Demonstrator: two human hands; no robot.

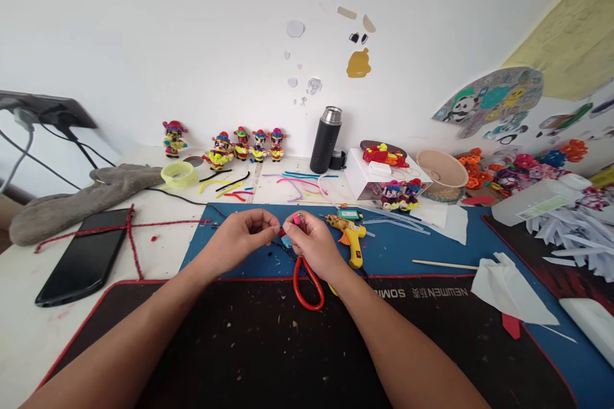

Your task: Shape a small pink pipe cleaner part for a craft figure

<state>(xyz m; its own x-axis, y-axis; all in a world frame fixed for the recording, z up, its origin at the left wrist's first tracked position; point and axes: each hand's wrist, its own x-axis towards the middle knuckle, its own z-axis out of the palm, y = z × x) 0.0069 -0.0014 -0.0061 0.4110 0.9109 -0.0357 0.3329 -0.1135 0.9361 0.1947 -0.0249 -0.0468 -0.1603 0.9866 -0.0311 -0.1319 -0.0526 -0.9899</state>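
Note:
My left hand (pixel 247 233) is closed in a pinch, its fingertips nearly meeting those of my right hand over the blue mat. Whatever lies between its fingertips is too small to make out. My right hand (pixel 315 246) is closed around a small pink-and-red piece (pixel 298 220) with a dark or silvery tip. A bit of light blue (pixel 286 241) shows under the fingertips. Just below my right hand is a red looped handle (pixel 309 287), apparently of scissors; the hand hides part of it. Right of that hand lies a yellow hot glue gun (pixel 352 239).
Pipe cleaners (pixel 228 186) and several small figures (pixel 220 150) stand or lie behind. A black flask (pixel 326 139) stands near a white box (pixel 357 172). A phone (pixel 91 255) with red fuzzy stems is left. Right are a tissue (pixel 508 291) and a wooden stick (pixel 444 264).

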